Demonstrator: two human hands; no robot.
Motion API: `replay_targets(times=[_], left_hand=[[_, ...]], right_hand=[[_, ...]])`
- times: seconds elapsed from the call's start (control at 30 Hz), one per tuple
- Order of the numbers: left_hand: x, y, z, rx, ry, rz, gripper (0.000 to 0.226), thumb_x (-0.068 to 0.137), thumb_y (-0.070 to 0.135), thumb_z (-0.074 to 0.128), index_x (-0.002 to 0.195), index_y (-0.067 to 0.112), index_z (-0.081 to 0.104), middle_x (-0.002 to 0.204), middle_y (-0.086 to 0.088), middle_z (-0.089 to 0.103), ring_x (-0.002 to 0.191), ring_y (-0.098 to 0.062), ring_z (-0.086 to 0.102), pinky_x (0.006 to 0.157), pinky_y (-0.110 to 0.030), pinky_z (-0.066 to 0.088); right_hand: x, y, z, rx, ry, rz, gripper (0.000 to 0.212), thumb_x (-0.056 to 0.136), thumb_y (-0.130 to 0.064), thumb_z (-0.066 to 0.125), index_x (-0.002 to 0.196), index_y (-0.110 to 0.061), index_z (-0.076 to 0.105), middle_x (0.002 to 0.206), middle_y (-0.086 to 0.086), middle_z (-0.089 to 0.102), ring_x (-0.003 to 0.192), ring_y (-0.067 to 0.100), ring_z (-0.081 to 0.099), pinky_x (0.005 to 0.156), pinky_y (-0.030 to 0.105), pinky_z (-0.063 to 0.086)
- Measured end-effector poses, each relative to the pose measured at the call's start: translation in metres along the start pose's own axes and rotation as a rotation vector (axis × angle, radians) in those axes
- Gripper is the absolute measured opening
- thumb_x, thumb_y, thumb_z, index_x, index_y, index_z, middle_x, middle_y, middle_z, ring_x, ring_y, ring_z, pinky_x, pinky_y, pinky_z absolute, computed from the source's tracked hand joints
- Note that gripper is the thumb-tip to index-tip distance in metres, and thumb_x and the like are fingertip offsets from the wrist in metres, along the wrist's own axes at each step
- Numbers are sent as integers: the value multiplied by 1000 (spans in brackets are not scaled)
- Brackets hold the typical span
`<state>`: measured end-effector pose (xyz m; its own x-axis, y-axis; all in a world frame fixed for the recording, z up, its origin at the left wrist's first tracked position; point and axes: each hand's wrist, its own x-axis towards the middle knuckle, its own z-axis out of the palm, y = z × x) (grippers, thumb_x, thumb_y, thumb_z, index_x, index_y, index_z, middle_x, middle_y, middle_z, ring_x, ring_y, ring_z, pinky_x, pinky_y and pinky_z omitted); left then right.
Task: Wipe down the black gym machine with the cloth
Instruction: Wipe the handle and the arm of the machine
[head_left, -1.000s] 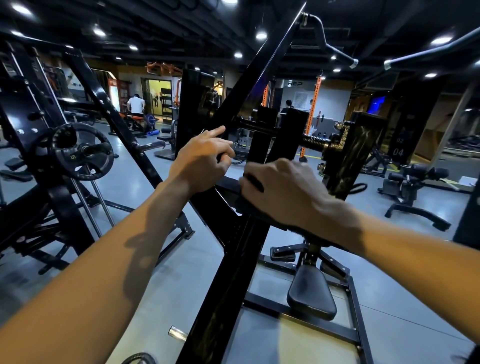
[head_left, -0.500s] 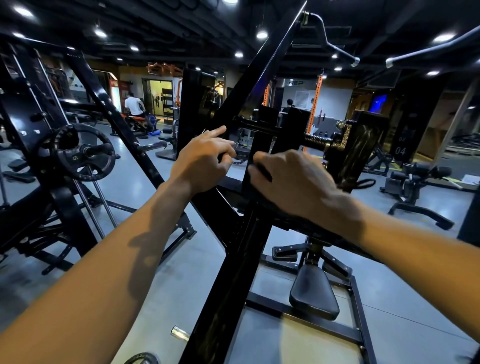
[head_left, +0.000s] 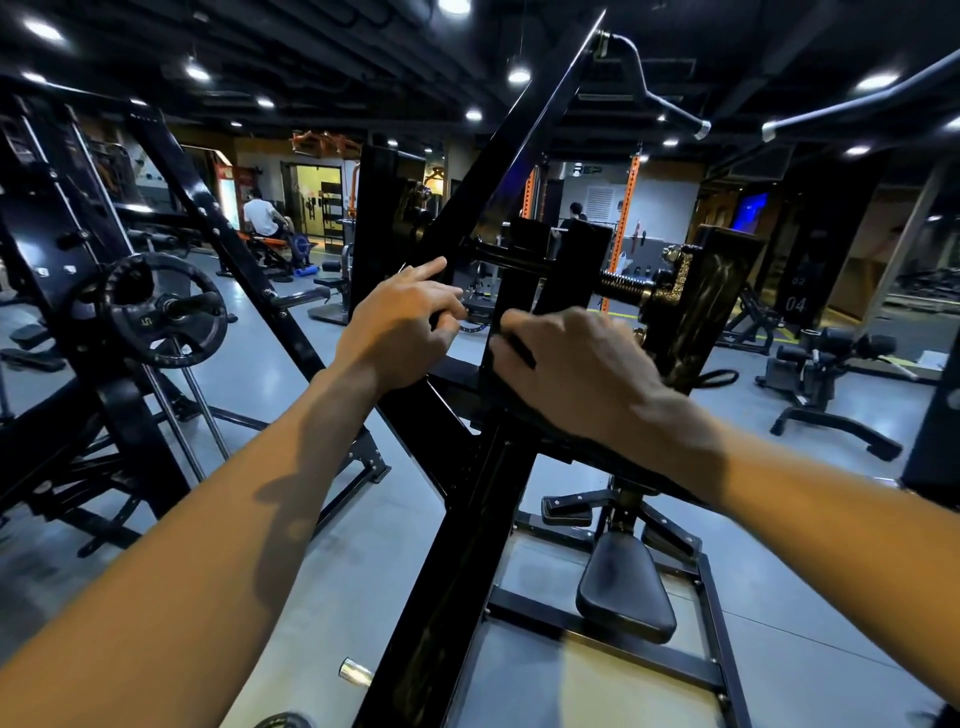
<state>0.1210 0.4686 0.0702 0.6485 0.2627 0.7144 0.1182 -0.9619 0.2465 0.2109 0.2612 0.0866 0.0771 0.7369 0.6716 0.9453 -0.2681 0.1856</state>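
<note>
The black gym machine fills the middle of the view, with its slanted main beam (head_left: 457, 545) rising from the floor to the upper right. My right hand (head_left: 576, 374) lies over a cross arm of the machine. Its fingers curl round a dark cloth (head_left: 511, 410), pressing it against the upright plate; most of the cloth is hidden under the hand. My left hand (head_left: 400, 322) grips a black bar of the frame just to the left, with its index finger stretched out along the beam.
The machine's black seat pad (head_left: 626, 592) sits low on the right inside the base frame. A rack with a weight plate (head_left: 161, 312) stands on the left. Black benches (head_left: 831, 364) stand on the right. A person in white (head_left: 262, 215) sits far back.
My right hand has slid with the cloth up and to the right along the cross arm, toward the upright plate. My left hand keeps its grip in the same place.
</note>
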Motion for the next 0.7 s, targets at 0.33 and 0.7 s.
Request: replay_targets(times=[0.33,0.7], left_hand=[[0,-2,0,-12,-9,-9,27,96,18,52,101,22,77,135,8,67,149,-5,33,125,-40,25],[-1,3,-2,-22,12,-16,27,95,15,52,101,18,79,133,6,68,147,-6,36,124,-35,26]], right_hand=[[14,14,-3,30,-45,92,34,105,-44,42,83,-19,51,65,-5,51,60,23,53,57,29,30],[-17,-17,-5,62,-85,-56,36,105,-44,36,84,-23,55,61,-10,48,54,16,54,52,30,42]])
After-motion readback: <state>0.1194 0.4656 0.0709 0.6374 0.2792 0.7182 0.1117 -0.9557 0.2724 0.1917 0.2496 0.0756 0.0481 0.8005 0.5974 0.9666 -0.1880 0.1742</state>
